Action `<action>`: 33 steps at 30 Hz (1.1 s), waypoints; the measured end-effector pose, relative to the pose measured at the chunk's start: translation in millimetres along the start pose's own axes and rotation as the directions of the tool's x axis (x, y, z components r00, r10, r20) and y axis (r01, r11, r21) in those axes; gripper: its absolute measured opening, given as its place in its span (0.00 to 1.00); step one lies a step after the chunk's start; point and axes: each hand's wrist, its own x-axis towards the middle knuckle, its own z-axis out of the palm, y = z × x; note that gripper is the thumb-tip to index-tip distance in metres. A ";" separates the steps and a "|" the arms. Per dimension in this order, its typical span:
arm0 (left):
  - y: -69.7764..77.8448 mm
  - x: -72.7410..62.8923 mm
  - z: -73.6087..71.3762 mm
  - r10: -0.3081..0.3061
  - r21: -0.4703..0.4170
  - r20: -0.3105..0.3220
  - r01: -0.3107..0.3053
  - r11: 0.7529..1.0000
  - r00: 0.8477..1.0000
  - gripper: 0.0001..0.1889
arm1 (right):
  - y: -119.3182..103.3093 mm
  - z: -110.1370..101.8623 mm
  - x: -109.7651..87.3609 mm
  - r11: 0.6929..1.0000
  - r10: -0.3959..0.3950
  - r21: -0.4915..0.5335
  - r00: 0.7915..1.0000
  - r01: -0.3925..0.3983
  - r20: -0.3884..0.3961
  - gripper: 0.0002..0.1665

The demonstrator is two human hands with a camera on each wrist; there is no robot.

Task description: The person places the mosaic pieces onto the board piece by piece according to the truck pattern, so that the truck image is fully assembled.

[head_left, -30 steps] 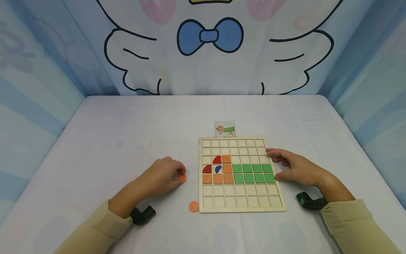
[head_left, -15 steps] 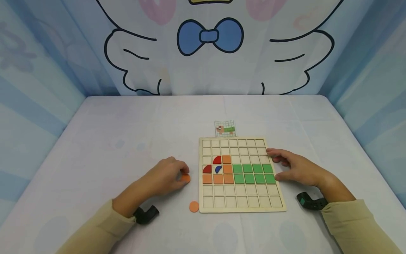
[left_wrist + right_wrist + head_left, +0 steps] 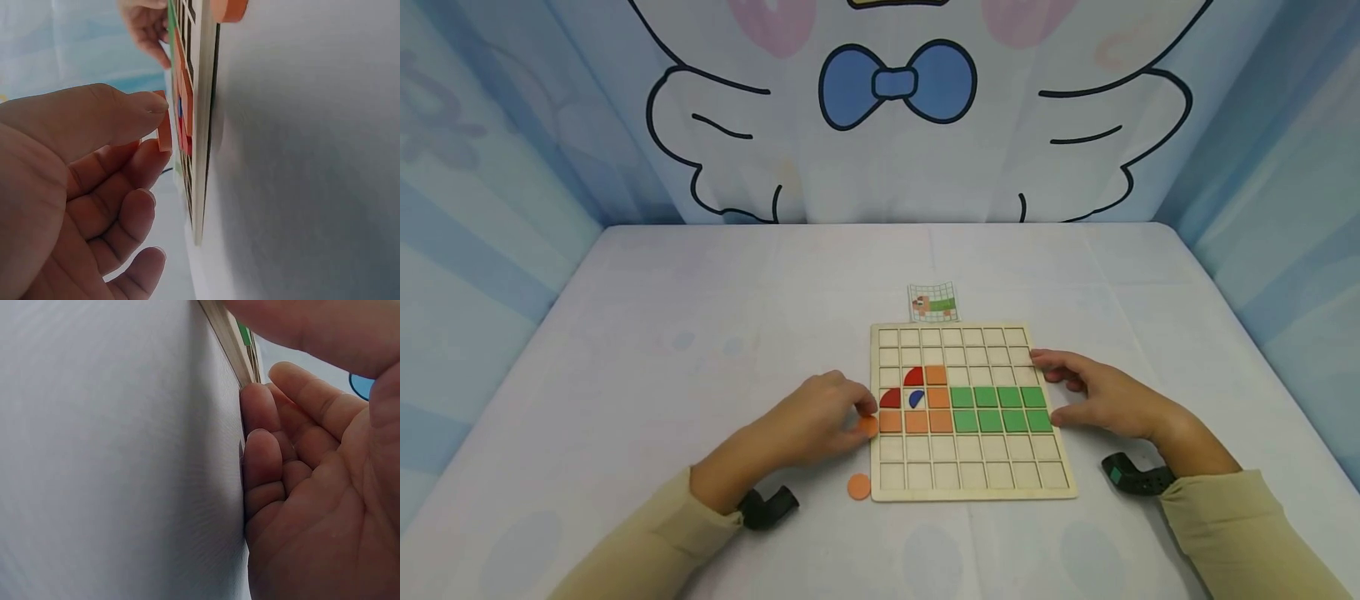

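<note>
My left hand (image 3: 812, 423) pinches an orange disc (image 3: 868, 427) between thumb and index finger, at the left edge of the wooden grid board (image 3: 973, 494). In the left wrist view the thin orange disc (image 3: 164, 130) is seen edge-on, standing off the board's face. Orange squares (image 3: 938, 398), green squares (image 3: 1009, 422), two red quarter-round pieces (image 3: 913, 377) and a blue-and-white piece (image 3: 916, 400) fill cells of the board. My right hand (image 3: 1108, 402) rests at the board's right edge, thumb and index fingertip against it.
Another orange disc (image 3: 859, 487) lies on the white tablecloth (image 3: 715, 308) beside the board's lower left corner. Behind the board's far edge sits a small printed pattern card (image 3: 933, 303). A curtain with a cartoon figure (image 3: 895, 167) hangs behind the table.
The left hand has moved right with the orange disc, from the open cloth to the board's left edge. The right hand and board have stayed put.
</note>
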 end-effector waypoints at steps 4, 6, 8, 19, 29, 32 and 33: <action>4.8 2.2 1.3 0.042 -0.021 0.011 -0.041 0.999 0.999 0.10 | -0.7 0.1 -0.3 1.000 0.002 -0.006 1.000 -0.002 -0.005 0.45; 6.7 3.5 2.9 0.064 -0.029 0.016 -0.063 0.998 0.998 0.09 | -0.8 0.3 -0.2 1.000 0.010 -0.005 1.000 -0.010 -0.008 0.45; 9.2 4.8 4.2 0.077 -0.029 0.025 -0.076 0.997 0.997 0.09 | -0.5 0.5 0.2 1.000 0.016 -0.003 1.000 -0.016 -0.004 0.45; 20.2 14.6 12.4 0.190 0.013 0.021 -0.190 0.982 0.982 0.09 | -2.1 0.6 0.2 1.000 0.029 -0.012 1.000 -0.029 0.001 0.47; 24.0 20.0 15.1 0.237 0.029 0.034 -0.238 0.971 0.971 0.07 | -2.3 1.1 -0.3 1.000 0.026 0.003 1.000 -0.025 -0.008 0.45; 25.1 20.6 15.3 0.236 0.014 0.040 -0.237 0.971 0.971 0.07 | -2.9 1.0 -0.2 0.999 0.038 0.000 0.999 -0.038 -0.007 0.45; 25.4 20.8 15.5 0.238 0.010 0.041 -0.239 0.971 0.970 0.07 | -3.2 0.9 -0.2 0.999 0.043 -0.001 0.999 -0.043 -0.006 0.46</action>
